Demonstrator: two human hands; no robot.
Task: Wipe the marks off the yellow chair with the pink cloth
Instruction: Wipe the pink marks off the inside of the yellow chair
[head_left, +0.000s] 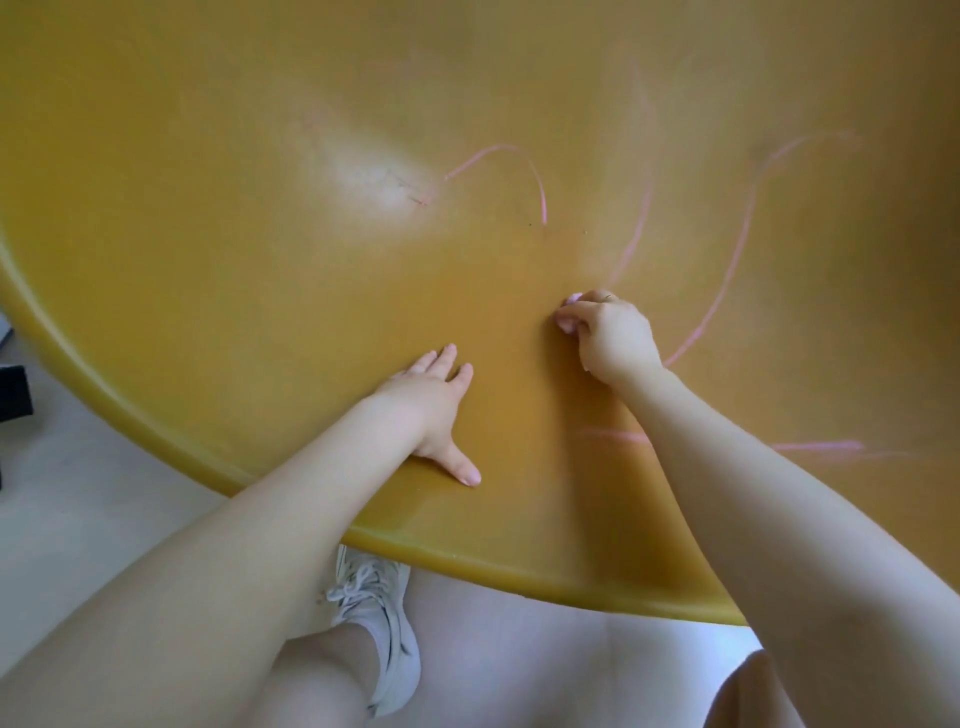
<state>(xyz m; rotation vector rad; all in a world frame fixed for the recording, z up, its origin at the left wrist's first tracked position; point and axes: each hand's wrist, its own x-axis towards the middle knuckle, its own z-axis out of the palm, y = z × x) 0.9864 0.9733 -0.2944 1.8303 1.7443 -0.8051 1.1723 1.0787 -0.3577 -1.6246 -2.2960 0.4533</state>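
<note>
The yellow chair (260, 208) fills most of the view, its curved shell seen from close above. Pink marks (540, 197) run across it in several loops and lines, mostly at the centre and right. My right hand (608, 332) grips a small bunched pink cloth (567, 312) and presses it against the shell; only bits of the cloth show past my fingers. My left hand (436, 400) lies flat on the shell near the front rim, fingers straight and thumb spread.
The chair's rounded rim (467, 561) curves across the lower part of the view. Below it lies a pale floor with my white sneaker (379, 613) and my legs. A dark object (13, 389) stands at the left edge.
</note>
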